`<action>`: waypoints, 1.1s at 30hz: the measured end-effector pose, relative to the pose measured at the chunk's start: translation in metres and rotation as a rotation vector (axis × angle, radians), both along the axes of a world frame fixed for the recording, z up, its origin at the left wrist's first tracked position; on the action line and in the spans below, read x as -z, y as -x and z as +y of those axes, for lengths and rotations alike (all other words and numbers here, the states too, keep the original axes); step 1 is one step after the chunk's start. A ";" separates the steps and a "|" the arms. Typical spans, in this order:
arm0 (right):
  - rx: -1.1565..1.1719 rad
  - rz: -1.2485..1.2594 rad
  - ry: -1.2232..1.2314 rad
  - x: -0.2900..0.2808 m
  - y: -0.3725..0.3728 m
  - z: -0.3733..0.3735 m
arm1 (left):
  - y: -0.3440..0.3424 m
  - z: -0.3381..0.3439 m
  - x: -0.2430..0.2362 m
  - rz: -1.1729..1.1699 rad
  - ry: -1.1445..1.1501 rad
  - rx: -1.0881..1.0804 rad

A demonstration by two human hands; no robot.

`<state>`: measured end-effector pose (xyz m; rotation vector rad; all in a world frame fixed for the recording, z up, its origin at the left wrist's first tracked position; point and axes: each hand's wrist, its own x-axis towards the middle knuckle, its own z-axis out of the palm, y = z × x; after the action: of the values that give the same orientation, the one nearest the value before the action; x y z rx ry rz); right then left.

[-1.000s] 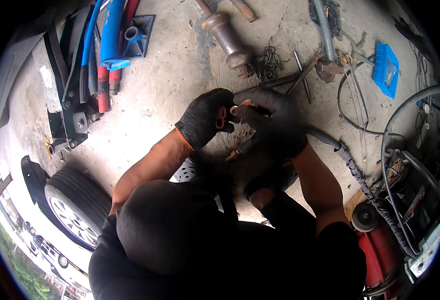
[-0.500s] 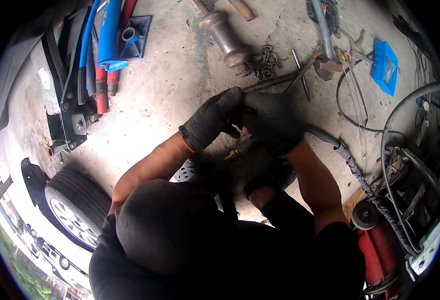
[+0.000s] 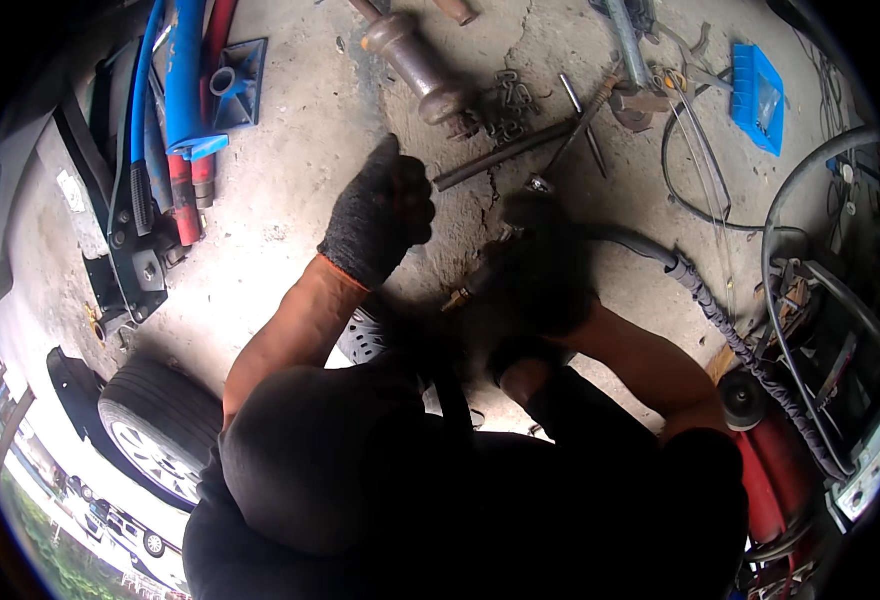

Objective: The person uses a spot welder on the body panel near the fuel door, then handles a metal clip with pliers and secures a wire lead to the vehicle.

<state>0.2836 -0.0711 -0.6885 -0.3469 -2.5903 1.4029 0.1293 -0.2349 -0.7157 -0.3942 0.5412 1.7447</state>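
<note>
My left hand [image 3: 380, 212], in a black knit glove with an orange cuff, is raised over the concrete floor. Its fingers are curled in and one digit points up; whether anything is inside them is hidden. Dark and partly blurred, my gloved right hand [image 3: 552, 270] is closed around a dark tool [image 3: 490, 268] in front of my knees. A brass fitting [image 3: 457, 298] sticks out at the tool's lower left end. A shiny metal piece [image 3: 538, 184] shows just beyond this hand. Shadow hides the tool's exact kind.
Beyond my hands lie a metal bar [image 3: 505, 155], a chain [image 3: 510, 105] and a rusty slide-hammer-like cylinder [image 3: 415, 65]. A blue tray [image 3: 758, 100] sits far right, near a sleeved hose [image 3: 700, 310]. Jack parts [image 3: 185, 80] and a wheel [image 3: 155, 430] are at left.
My hands have come apart. The left one has moved left with its fingers curled; the right has moved slightly down and left with the dark tool. The view has shifted a little.
</note>
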 end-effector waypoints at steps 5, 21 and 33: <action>-0.086 -0.371 0.221 0.057 -0.072 0.032 | 0.006 -0.007 -0.009 -0.077 0.165 -0.022; -0.259 -0.910 1.775 -0.038 -0.062 0.079 | 0.103 -0.059 -0.215 0.305 0.362 -0.128; -0.266 0.219 1.741 -0.495 -0.010 0.104 | 0.051 0.072 -0.553 0.395 0.127 -0.074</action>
<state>0.2939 0.0330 -0.1930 0.0191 -0.6182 3.0895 0.0785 -0.1633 -0.1632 -0.1564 0.9334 1.8757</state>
